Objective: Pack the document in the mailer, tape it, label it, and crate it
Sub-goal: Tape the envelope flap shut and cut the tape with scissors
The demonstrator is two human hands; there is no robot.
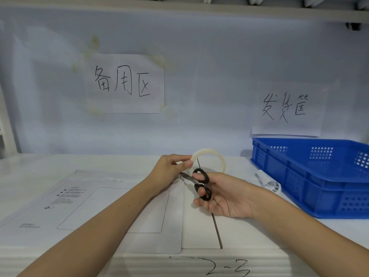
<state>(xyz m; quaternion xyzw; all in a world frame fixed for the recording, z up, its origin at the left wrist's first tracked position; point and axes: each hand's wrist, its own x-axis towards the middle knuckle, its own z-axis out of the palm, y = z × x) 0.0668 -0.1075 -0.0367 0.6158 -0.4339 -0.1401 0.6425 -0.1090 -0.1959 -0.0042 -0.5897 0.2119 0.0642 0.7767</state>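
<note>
A: Head view first. What are the hands doing?

B: The left hand (169, 168) pinches the tape roll (211, 156) at its near-left edge, thumb and fingers curled on the ring, holding it up off the counter (30, 176). The right hand (225, 196) holds black-handled scissors (199, 183), fingers through the loops, palm turned up. The blades point left toward the left hand, just under the tape roll.

A: Are the blades apart?

B: Only slightly, as far as I can tell; the tips are partly hidden by the left hand.

A: And the mailer?

B: The mailer (99, 212) lies flat on the counter, under the left forearm, printed side up. Its right edge is just beside the scissors.

A: Anything to the right?

B: A blue crate (311, 176) stands at the right, against the wall. Between it and the right hand lies a label (269, 181) with a barcode. Two handwritten paper signs (127, 82) hang on the wall.
</note>
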